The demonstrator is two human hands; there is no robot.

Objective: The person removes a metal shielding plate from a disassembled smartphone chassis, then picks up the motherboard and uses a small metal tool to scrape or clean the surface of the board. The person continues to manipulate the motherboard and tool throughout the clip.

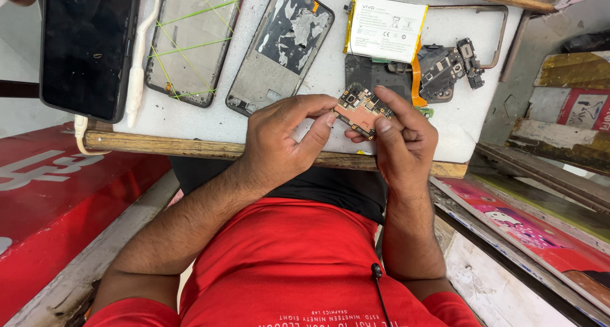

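- Here we see a white work table [210, 120] with a wooden front edge, and we sit against the middle of that edge in a red shirt [286, 270].
- At the table's far left corner lies a black phone [86, 44], screen up, with a white cable [136, 60] running along its right side.
- Next to the cable rests a phone frame crossed by green threads [190, 38], and right of that a grey phone chassis [279, 47] with patches of torn black lining, tilted toward the far edge.
- Toward the far right lies a white battery [386, 27] with a yellow edge, above a dark plate [372, 73] and an orange flex strip [416, 79].
- Beside them, near the right edge, sits a cluster of small black parts [448, 63].
- Our left hand [279, 143] is closed, thumb and forefinger pinching the left end of the circuit board [361, 111].
- Our right hand [403, 139] clamps the board's right end between thumb and fingers.
- The small board is held just above the table's front edge, at its middle, its copper-coloured face and tiny components turned up.
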